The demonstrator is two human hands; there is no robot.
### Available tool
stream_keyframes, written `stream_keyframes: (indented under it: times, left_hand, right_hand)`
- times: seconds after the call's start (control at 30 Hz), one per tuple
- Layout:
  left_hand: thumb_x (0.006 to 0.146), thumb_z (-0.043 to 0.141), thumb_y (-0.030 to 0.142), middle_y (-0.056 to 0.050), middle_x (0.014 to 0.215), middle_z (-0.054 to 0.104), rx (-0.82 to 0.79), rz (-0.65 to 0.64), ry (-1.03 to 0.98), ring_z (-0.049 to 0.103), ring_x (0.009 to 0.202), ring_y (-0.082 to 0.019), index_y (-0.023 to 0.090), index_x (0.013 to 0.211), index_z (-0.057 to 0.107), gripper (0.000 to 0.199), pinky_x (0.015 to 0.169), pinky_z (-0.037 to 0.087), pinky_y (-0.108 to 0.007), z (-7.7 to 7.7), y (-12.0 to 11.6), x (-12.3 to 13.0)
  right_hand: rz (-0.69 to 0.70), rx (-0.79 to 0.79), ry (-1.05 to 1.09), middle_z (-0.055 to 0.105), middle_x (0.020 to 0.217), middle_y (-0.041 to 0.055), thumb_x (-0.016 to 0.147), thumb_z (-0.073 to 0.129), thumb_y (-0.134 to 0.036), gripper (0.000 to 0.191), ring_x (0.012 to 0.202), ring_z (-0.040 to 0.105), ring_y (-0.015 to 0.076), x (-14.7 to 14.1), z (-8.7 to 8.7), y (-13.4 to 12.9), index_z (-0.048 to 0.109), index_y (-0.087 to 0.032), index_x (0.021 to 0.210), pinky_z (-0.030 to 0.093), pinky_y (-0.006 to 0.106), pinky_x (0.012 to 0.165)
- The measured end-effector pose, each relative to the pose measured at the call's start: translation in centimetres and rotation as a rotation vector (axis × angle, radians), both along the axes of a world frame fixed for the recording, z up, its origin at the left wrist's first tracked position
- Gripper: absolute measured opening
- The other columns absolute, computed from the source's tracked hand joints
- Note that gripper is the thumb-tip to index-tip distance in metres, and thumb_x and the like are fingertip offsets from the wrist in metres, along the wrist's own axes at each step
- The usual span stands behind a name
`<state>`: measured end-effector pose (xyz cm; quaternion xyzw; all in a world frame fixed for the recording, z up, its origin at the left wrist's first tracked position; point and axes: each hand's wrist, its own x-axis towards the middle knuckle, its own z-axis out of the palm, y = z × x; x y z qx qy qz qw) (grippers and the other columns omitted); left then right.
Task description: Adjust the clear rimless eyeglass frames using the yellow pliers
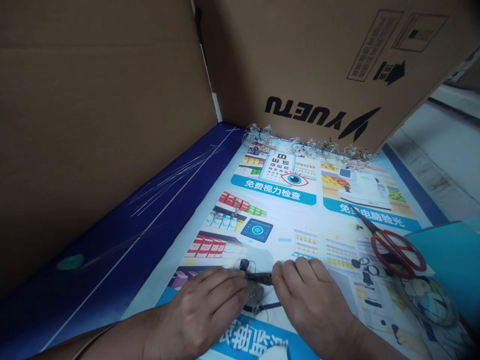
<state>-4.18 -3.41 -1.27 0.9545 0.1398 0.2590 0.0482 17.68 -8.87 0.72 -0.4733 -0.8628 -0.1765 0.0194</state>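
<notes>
A dark eyeglass frame point(258, 279) with thin wire strands around it lies low in the middle of the view, partly hidden by my fingers. My left hand point(200, 310) grips its near side, over a translucent part that looks like a lens. My right hand point(311, 300) pinches the black arm at its right end. A printed optical-shop poster point(285, 220) lies under both hands. Along its far edge sits a tangled row of clear plastic eyeglass frames point(307, 146).
Red-handled scissors point(397, 252) lie on the poster right of my right hand. A teal folder point(450, 260) overlaps the right edge. Cardboard panels point(105, 115) rise at the left and back. Thin clear strands point(172, 177) lie on a dark blue sheet at left.
</notes>
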Motion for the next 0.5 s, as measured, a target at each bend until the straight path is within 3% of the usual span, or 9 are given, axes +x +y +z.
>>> stream_keyframes:
  times: [0.5]
  left_hand:
    - [0.087, 0.04, 0.005, -0.009, 0.094, 0.067, 0.023, -0.018, -0.032, 0.059, 0.094, -0.022, 0.009, 0.096, 0.064, 0.025, 0.077, 0.053, -0.034, 0.43, 0.07, 0.39]
  right_hand:
    - [-0.102, -0.13, 0.066, 0.051, 0.075, 0.0028, 0.07, 0.059, -0.013, 0.017, 0.068, 0.042, 0.0188, -0.41, 0.25, 0.44, 0.056, -0.017, 0.086, 0.027, 0.035, 0.061]
